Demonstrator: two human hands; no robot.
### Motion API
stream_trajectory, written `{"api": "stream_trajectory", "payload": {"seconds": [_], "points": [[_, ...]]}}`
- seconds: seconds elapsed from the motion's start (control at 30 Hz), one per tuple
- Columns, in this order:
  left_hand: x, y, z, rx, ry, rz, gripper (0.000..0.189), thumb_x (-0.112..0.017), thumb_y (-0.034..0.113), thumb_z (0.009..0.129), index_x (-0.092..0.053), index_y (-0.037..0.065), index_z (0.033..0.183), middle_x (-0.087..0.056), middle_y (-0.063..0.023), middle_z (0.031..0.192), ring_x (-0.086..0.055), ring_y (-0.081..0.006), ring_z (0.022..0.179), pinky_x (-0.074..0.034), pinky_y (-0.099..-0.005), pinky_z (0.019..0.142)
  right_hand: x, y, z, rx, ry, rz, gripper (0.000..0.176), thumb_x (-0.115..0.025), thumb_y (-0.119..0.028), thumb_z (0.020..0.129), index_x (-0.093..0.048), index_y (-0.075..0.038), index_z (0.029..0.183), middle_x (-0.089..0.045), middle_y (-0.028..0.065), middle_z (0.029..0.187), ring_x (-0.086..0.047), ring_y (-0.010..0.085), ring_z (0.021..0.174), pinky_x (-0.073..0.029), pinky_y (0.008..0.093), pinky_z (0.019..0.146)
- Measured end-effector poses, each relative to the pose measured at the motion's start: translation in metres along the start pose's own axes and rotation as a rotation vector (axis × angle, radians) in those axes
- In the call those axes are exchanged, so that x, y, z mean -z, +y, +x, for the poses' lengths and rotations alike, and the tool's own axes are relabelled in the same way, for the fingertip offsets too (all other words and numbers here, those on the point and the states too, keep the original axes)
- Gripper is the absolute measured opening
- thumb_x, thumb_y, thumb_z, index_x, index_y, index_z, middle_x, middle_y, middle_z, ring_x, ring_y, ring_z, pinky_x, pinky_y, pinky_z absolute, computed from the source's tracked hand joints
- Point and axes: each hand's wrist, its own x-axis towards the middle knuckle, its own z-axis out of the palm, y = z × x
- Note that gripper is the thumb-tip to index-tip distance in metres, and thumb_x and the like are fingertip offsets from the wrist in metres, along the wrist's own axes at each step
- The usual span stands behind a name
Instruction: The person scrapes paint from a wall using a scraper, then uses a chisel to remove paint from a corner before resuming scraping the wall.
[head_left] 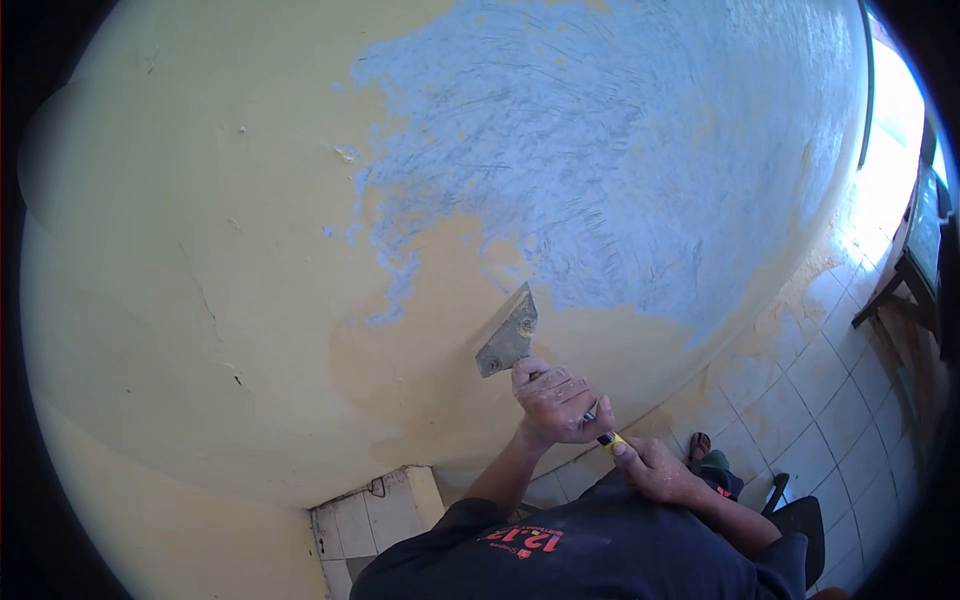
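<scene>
A wide metal scraper [508, 334] has its blade against the wall, just below the blue patch. My left hand [561, 402], dusted with pale powder, is wrapped round the scraper's shaft close to the blade. Lower down and to the right, my right hand [655, 470] grips the yellow and black end of the handle. Blue paint [560, 150] shows over a large rough area of the wall, with cream paint [250, 250] to its left and damp-looking tan paint below.
Pale debris lies on the tiled floor [800, 400] along the wall's foot. A dark wooden piece of furniture [905, 290] stands at the right edge. A black chair [800, 525] is at the lower right, and a tiled recess [365, 520] at the lower left.
</scene>
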Motion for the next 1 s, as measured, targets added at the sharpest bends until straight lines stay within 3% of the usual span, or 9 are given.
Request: {"api": "stream_trajectory", "payload": {"seconds": [0.2, 0.3, 0.47, 0.6, 0.7, 0.77, 1.0], "points": [[0.009, -0.012, 0.01, -0.011, 0.038, 0.037, 0.028, -0.062, 0.023, 0.07, -0.045, 0.021, 0.049, -0.049, 0.0066, 0.052, -0.044, -0.0119, 0.047, -0.029, -0.0354, 0.066, -0.005, -0.013, 0.014, 0.067, -0.018, -0.018, 0.058, -0.043, -0.049, 0.103, -0.055, 0.003, 0.082, -0.052, 0.0096, 0.059, -0.048, 0.015, 0.058, -0.044, 0.0388, 0.057], [0.022, -0.016, 0.009, -0.025, 0.068, 0.063, 0.026, -0.062, 0.023, 0.07, -0.046, 0.021, 0.049, -0.05, 0.0069, 0.053, -0.046, -0.011, 0.049, -0.029, -0.0349, 0.067, -0.001, -0.052, 0.028, 0.122, 0.02, -0.143, 0.058, -0.043, -0.049, 0.103, -0.055, 0.004, 0.084, -0.051, 0.0124, 0.058, -0.048, 0.017, 0.057, -0.044, 0.0406, 0.058], [0.046, -0.01, 0.01, -0.089, 0.118, 0.102, 0.026, -0.062, 0.023, 0.07, -0.046, 0.021, 0.05, -0.051, 0.0069, 0.053, -0.048, -0.0105, 0.05, -0.03, -0.0348, 0.067, -0.006, -0.086, 0.033, 0.215, 0.033, -0.096, 0.056, -0.045, -0.049, 0.102, -0.057, 0.005, 0.089, -0.051, 0.0172, 0.059, -0.052, 0.0259, 0.055, -0.044, 0.045, 0.059], [0.043, -0.014, 0.018, -0.15, 0.187, 0.104, 0.025, -0.063, 0.023, 0.07, -0.047, 0.021, 0.05, -0.051, 0.0069, 0.054, -0.049, -0.01, 0.051, -0.03, -0.0347, 0.068, -0.013, -0.038, 0.011, 0.216, 0.05, -0.167, 0.055, -0.045, -0.048, 0.102, -0.057, 0.004, 0.09, -0.053, 0.0191, 0.061, -0.054, 0.0292, 0.057, -0.044, 0.0448, 0.06], [0.025, -0.001, -0.01, -0.078, 0.097, -0.03, 0.025, -0.063, 0.023, 0.07, -0.047, 0.022, 0.051, -0.052, 0.0062, 0.054, -0.049, -0.0101, 0.05, -0.03, -0.0347, 0.068, -0.023, -0.006, -0.004, 0.151, 0.075, -0.132, 0.053, -0.045, -0.046, 0.102, -0.057, 0.004, 0.09, -0.055, 0.02, 0.064, -0.053, 0.0308, 0.058, -0.044, 0.0442, 0.061], [0.02, 0.001, -0.021, -0.053, -0.01, -0.048, 0.026, -0.063, 0.023, 0.07, -0.046, 0.022, 0.051, -0.052, 0.0059, 0.054, -0.048, -0.0105, 0.049, -0.03, -0.0351, 0.068, -0.03, 0.008, -0.005, 0.089, 0.064, -0.038, 0.051, -0.045, -0.044, 0.102, -0.057, 0.004, 0.09, -0.055, 0.0197, 0.065, -0.052, 0.0281, 0.059, -0.044, 0.0437, 0.062], [0.024, -0.02, -0.019, -0.072, -0.034, -0.055, 0.029, -0.062, 0.022, 0.071, -0.043, 0.02, 0.05, -0.051, 0.0057, 0.053, -0.046, -0.011, 0.046, -0.029, -0.0343, 0.066, -0.046, 0.002, 0.014, 0.105, 0.045, 0.059, 0.052, -0.043, -0.042, 0.103, -0.054, 0.005, 0.084, -0.053, 0.0117, 0.062, -0.05, 0.0195, 0.06, -0.043, 0.0398, 0.059]]}}
